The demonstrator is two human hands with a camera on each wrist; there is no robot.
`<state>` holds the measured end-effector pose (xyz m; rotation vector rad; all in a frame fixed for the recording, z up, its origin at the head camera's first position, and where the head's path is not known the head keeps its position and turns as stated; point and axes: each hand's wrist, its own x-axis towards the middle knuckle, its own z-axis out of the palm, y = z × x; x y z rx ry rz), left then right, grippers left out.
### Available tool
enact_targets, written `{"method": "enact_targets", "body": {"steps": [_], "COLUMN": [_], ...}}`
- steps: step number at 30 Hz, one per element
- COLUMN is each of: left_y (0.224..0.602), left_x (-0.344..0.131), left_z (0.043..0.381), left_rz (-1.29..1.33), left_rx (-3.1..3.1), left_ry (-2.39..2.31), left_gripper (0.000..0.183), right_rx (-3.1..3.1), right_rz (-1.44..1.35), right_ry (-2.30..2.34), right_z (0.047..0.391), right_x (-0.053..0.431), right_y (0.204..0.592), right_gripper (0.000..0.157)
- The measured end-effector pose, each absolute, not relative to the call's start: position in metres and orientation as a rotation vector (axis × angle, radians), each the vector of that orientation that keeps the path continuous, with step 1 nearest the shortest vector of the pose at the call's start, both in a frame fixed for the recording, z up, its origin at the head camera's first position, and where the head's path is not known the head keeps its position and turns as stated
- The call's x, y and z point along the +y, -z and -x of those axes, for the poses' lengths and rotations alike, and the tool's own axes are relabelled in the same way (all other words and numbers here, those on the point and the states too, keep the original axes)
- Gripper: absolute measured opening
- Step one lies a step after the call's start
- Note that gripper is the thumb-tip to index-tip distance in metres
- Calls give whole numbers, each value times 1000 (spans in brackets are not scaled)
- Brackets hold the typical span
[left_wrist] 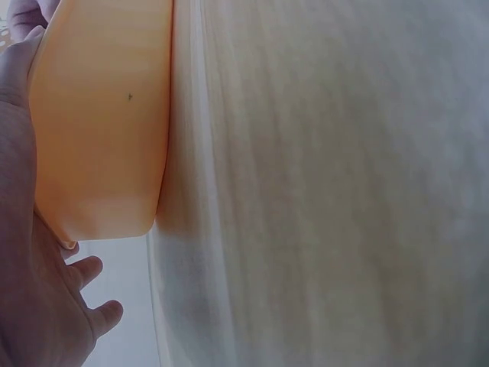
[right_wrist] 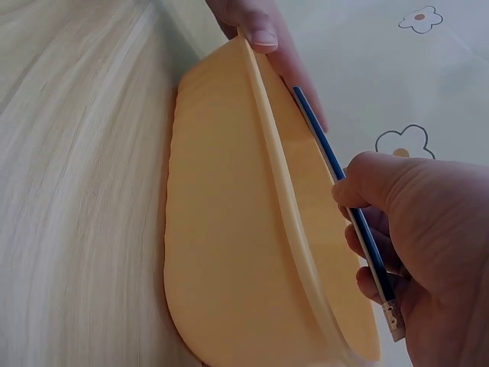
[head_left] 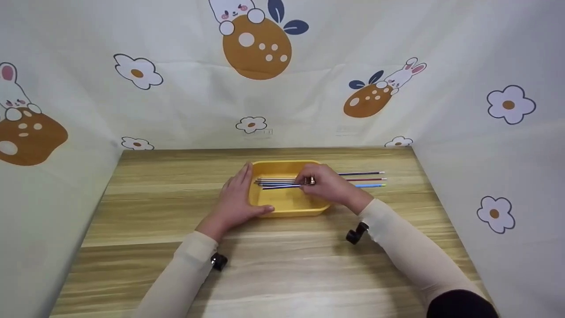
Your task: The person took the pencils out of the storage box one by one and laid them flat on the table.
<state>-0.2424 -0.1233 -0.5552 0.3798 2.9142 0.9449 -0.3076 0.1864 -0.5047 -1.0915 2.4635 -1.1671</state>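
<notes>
A yellow plastic bin [head_left: 289,213] stands on the wooden table. My left hand [head_left: 238,194] rests against its left end, with fairly straight fingers along the side and the thumb over the near rim. Over the bin, my right hand [right_wrist: 451,229] pinches a dark blue pencil [right_wrist: 328,153] with a silver ferrule, thumb on one side and fingers on the other. More pencils [head_left: 276,179] lie side by side with it, pointing left; their other ends are partly hidden by the right hand.
Right of the bin, three more pencils lie spaced apart: a dark one [head_left: 362,173], a red one [head_left: 366,179] and a light blue one [head_left: 371,185]. A patterned cloth [head_left: 190,101] with rabbits and flowers walls in the table at the back and both sides.
</notes>
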Motion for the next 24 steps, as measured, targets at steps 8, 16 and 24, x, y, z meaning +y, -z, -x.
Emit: {"method": "enact_targets", "body": {"steps": [8, 16, 24], "left_y": [554, 556, 556], "left_x": [-123, -124, -124], "left_z": [242, 243, 243], "left_rz": [-419, -453, -441], "left_rx": [2922, 2946, 2945], "left_ry": [-945, -930, -939], "left_gripper": [144, 143, 144], "right_rx": [2497, 2522, 2562], "right_rz": [1106, 1155, 1120], "right_ry": [1225, 1294, 1268], "right_z": [304, 300, 298], "right_x": [209, 235, 265], "right_y": [504, 504, 502], "right_gripper": [22, 22, 23]}}
